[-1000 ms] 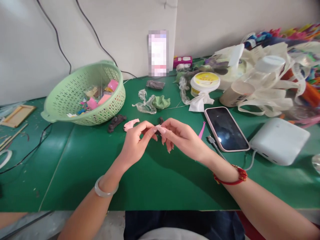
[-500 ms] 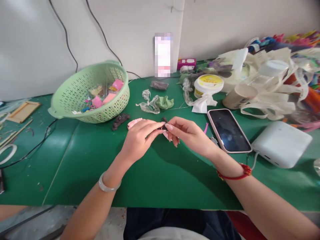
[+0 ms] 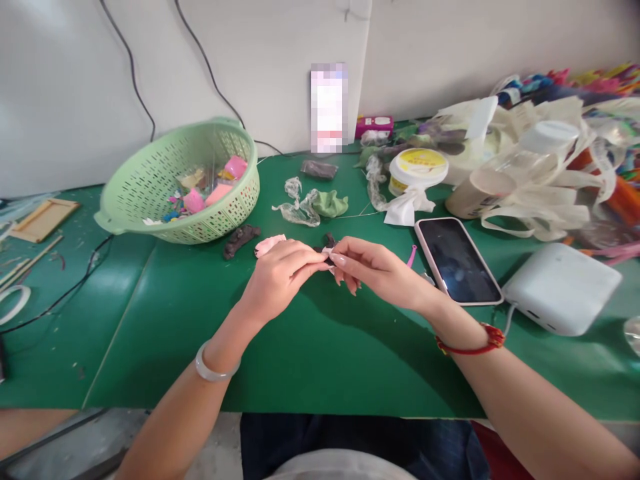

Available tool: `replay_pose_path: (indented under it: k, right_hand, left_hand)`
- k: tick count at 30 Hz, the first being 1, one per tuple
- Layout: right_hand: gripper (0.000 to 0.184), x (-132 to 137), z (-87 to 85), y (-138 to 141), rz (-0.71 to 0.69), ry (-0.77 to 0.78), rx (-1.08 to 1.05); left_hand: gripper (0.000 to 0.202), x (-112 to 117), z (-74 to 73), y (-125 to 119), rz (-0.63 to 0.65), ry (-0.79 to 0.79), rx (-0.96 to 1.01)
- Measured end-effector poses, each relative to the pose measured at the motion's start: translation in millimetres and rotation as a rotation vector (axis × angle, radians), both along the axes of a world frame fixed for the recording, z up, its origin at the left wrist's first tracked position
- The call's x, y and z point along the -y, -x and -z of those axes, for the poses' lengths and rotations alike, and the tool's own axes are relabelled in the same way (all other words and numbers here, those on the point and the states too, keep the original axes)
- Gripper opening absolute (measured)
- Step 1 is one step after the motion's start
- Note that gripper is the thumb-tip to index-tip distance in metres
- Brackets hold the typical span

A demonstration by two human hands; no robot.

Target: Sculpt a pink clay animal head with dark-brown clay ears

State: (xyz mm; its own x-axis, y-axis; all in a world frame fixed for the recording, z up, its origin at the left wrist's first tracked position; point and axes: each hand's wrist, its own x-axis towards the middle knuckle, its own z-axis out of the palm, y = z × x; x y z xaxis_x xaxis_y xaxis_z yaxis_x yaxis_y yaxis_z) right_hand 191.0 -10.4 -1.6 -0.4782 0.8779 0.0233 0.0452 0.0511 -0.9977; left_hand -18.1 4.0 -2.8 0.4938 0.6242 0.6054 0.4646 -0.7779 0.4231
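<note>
Near twelve o'clock on the green table, the left hand and right hand have drawn together, tips meeting — pinching a sliver of pink clay between them, just beside a dark clay lump.

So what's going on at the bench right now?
A person is working with bare hands at a green bench. The left hand and right hand meet at the fingertips, holding a small pink piece of what looks like clay. A pink scrap and a dark clay strip lie just beyond, near a green basket.
</note>
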Motion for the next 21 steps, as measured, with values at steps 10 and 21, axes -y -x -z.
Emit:
replay_pose_path:
  k: [10, 21]
  right_hand:
    - [0.032, 3.2, 1.0, 0.8, 0.017, -0.067, -0.013]
    - [0.041, 4.8, 1.0, 4.0, 0.129, -0.083, 0.001]
  left_hand:
    - [0.019, 4.6, -12.0, -5.6, -0.069, 0.28, 0.03]
    - [0.022, 6.3, -15.3, -6.8, -0.086, 0.457, 0.109]
